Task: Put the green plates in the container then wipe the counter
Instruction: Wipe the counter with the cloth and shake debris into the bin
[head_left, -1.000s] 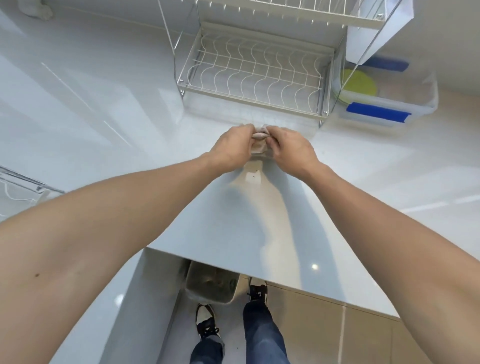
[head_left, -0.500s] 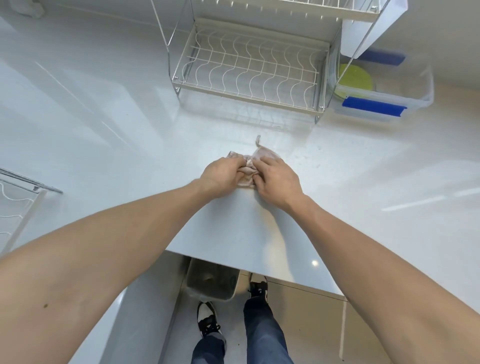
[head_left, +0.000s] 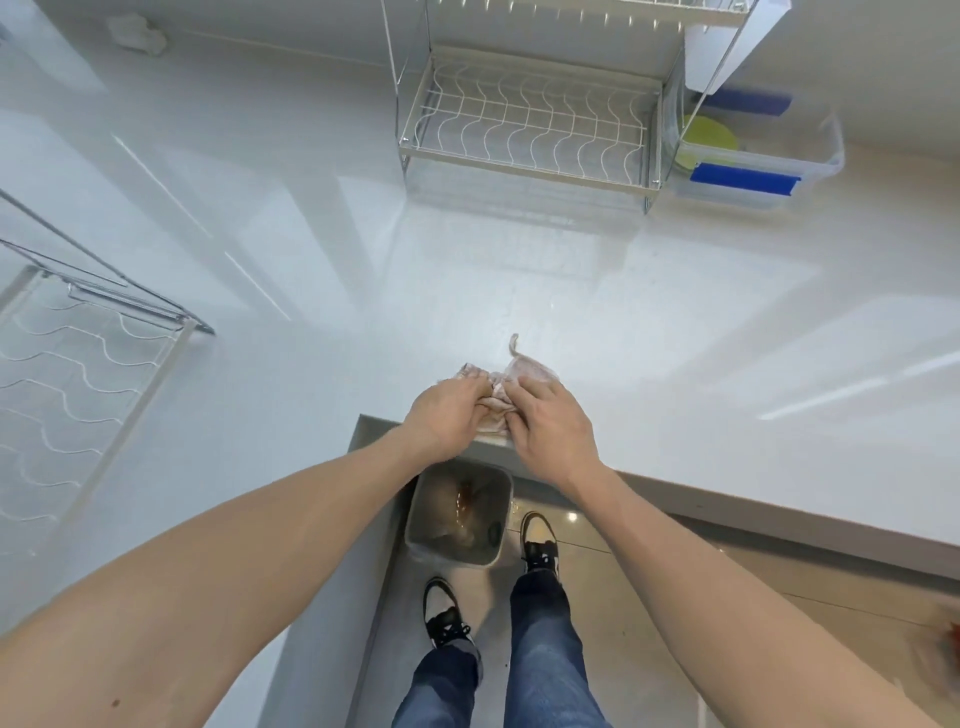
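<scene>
A crumpled pale pink cloth (head_left: 524, 374) lies on the white counter (head_left: 675, 364) at its near edge, by the inner corner. My left hand (head_left: 447, 415) and my right hand (head_left: 553, 423) both press down on it side by side, fingers curled into the fabric. A green plate (head_left: 706, 137) lies inside the clear plastic container (head_left: 810, 161) with blue handles at the back right of the counter.
A white wire dish rack (head_left: 530, 130) stands at the back, just left of the container. Another wire rack (head_left: 78, 374) sits on the left. A grey bin (head_left: 460, 512) stands on the floor below the counter edge, beside my feet.
Both hands have dragged the cloth across the counter from just in front of the dish rack back to the near edge, above the bin.
</scene>
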